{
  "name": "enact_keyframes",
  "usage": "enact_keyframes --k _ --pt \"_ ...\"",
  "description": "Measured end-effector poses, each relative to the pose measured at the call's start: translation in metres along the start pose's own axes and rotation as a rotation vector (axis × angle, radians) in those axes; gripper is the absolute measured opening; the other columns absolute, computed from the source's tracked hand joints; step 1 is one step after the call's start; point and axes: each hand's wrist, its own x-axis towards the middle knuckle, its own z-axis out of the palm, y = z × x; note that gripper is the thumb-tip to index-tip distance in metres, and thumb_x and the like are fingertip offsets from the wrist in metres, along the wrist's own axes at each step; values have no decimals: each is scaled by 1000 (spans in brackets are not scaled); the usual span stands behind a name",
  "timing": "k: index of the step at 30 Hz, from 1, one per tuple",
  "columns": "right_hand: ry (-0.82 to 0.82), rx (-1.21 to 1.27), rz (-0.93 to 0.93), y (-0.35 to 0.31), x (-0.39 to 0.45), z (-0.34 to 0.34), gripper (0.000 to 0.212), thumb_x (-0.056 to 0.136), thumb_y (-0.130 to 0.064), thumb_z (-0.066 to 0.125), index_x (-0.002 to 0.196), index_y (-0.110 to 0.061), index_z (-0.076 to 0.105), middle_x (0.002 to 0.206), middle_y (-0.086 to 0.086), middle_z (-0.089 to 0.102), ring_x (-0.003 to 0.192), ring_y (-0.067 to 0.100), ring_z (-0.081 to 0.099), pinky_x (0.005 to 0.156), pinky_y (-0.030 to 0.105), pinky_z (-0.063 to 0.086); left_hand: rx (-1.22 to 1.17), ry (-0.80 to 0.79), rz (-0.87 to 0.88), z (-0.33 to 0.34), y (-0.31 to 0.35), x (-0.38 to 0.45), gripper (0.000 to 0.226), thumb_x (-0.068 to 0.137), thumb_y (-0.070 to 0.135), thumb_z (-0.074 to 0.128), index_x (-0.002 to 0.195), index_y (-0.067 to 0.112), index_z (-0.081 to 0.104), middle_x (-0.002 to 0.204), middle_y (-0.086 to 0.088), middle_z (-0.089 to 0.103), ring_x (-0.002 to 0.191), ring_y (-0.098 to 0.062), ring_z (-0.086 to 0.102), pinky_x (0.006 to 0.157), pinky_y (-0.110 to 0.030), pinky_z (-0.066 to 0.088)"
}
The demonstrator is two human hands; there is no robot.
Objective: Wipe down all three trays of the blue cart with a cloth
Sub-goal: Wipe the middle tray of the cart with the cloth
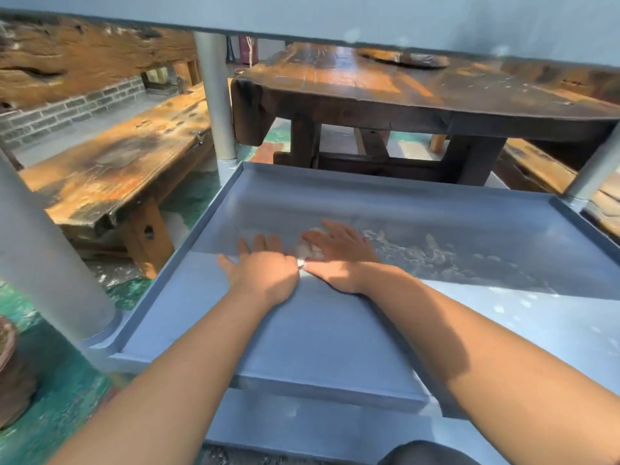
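Most of the cloth [310,248] is hidden: only a pale, crumpled bit shows between the two hands, and how far it spreads under the palms I cannot tell. The tray above is cut off at the top edge, a blurred pale band, and a lower tray [302,427] peeks out beneath. A grey post [216,99] rises at the far left corner of the middle tray [469,330], with a dark wooden table [369,102] and a worn bench [110,162] beyond. The left hand [265,266] lies flat, fingers spread and released, its edge touching the cloth. The right hand [339,253] presses down on the cloth, fingers splayed over it, beside smeared whitish streaks [419,253].
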Motion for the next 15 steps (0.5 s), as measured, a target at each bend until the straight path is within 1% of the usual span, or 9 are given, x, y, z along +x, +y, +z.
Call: enact_keyframes --k 1,3,5,6,9,11,13,15 --pt "13 -18 -6 7 16 -1 64 85 -67 50 144 -50 31 161 1 19 147 28 16 117 49 19 -5 -5 31 5 1 2 64 91 62 18 141 26 34 156 -2 27 146 -33 10 109 -66 8" --pt "34 -29 -20 19 42 -3 66 84 -70 45 144 -48 32 160 1 22 146 28 18 116 50 21 73 -24 110 13 1 2 81 81 79 10 148 35 20 161 3 14 148 -33 0 107 -70 1" --pt "51 -40 1 31 65 -3 67 82 -74 40 143 -49 31 159 1 24 146 28 18 116 50 20 143 -28 159 19 0 1 87 75 85 10 150 43 4 164 6 6 149 -34 -4 104 -72 -3" --pt "56 -43 19 36 76 -3 67 81 -76 38 142 -50 31 159 0 24 146 28 18 116 51 20 154 -31 162 22 -1 2 87 73 86 10 150 45 -1 164 6 2 149 -34 -6 103 -72 -4" --pt "63 -39 39 50 109 -5 70 77 -83 37 139 -51 34 156 -3 28 145 27 21 113 49 22 159 -26 148 25 -2 6 87 72 87 7 149 48 2 165 7 -3 149 -34 -10 103 -70 -9" --pt "58 -54 42 60 126 -10 73 75 -86 35 139 -52 34 154 -2 31 144 27 23 115 47 23 164 -19 152 27 -2 6 87 71 88 7 149 48 3 165 6 -3 148 -33 -11 103 -69 -10" --pt "44 -78 77 69 140 -16 77 70 -89 30 138 -54 33 152 -1 34 142 30 25 115 48 24 157 -15 152 28 -2 6 88 70 88 7 149 48 2 165 6 -4 148 -33 -12 102 -68 -12" --pt "41 -79 149 76 151 -20 70 73 -89 30 135 -57 31 148 0 37 137 34 28 109 52 28 148 -14 153 27 -3 6 89 70 89 7 149 48 0 165 6 -5 148 -32 -14 102 -67 -14"
